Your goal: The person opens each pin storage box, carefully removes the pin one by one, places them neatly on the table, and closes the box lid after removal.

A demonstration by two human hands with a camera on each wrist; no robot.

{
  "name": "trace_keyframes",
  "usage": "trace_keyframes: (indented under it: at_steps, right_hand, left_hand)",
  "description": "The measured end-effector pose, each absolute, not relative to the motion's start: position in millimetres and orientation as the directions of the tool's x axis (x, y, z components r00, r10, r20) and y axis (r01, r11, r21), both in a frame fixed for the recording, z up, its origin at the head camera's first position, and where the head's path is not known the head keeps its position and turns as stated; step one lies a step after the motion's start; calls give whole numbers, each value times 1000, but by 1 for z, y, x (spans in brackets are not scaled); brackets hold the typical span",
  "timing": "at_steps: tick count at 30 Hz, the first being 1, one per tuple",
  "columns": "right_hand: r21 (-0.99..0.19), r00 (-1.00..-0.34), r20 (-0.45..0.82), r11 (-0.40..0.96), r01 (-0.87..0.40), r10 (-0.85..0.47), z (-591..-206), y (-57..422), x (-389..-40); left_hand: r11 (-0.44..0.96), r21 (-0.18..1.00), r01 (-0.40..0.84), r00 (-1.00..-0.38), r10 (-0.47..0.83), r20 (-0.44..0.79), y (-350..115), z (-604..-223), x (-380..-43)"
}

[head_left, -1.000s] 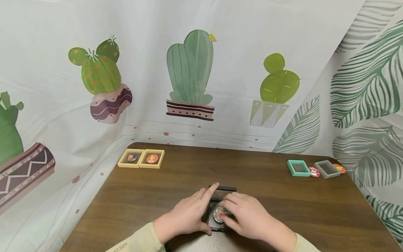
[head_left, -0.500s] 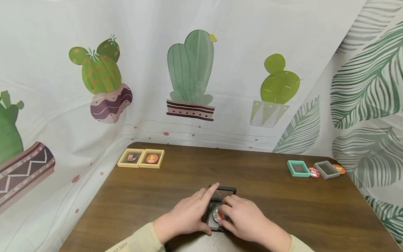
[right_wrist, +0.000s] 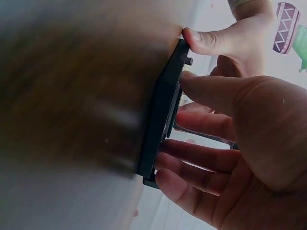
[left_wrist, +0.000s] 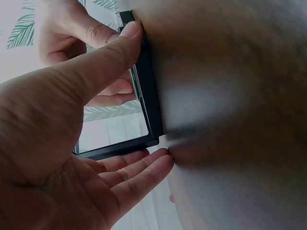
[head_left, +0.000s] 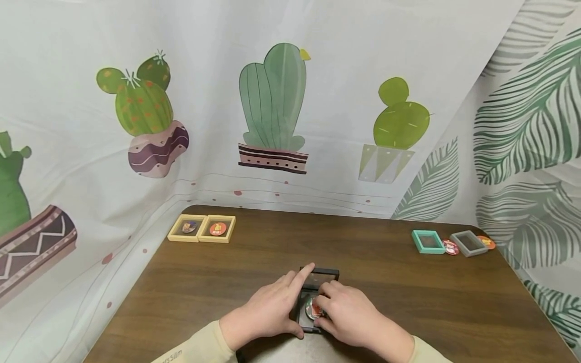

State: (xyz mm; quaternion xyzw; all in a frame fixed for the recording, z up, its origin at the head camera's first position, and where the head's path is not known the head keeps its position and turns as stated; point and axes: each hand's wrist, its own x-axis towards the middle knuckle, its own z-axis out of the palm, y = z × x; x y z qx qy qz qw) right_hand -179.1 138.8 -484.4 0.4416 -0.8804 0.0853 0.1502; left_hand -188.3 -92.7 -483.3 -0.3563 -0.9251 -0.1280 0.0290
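Observation:
A black hinged display case (head_left: pixel 306 322) with a clear window lies on the table in front of me, its lid (head_left: pixel 324 279) raised at the far side. Inside the base sits a round, dark green and red badge (head_left: pixel 310 308). My left hand (head_left: pixel 272 307) holds the case along its left side, thumb at the near corner and index finger up by the lid. My right hand (head_left: pixel 347 312) pinches the badge at its right part, partly hiding it. In the right wrist view, the right fingers (right_wrist: pixel 180 184) also touch the side of the case (right_wrist: pixel 160 105).
Two yellow frames (head_left: pixel 217 241) with round badges inside stand at the far left of the brown table (head_left: pixel 317 237). At the far right lie a teal frame (head_left: pixel 428 251), a red-and-white badge (head_left: pixel 451 247), a grey frame (head_left: pixel 467 253) and an orange badge (head_left: pixel 487 242). A cactus-printed cloth (head_left: pixel 336 126) hangs behind.
My right hand has shifted slightly left and its fingers have drawn in over the badge, covering more of it. The left hand and the case stay in place.

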Motion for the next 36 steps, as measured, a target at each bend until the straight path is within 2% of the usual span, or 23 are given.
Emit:
trace_keyframes:
  at_steps: [20,36]
  right_hand:
    - [16,-537,365,582,-813,-760,-486,136,-180]
    - [-38,-529,374,557,-829,-762,-488,136,-179]
  left_hand:
    - [710,217,669,-742,653,151,-93,-483,-188]
    - [710,231,665,-745,653,138,-93,-484,-189]
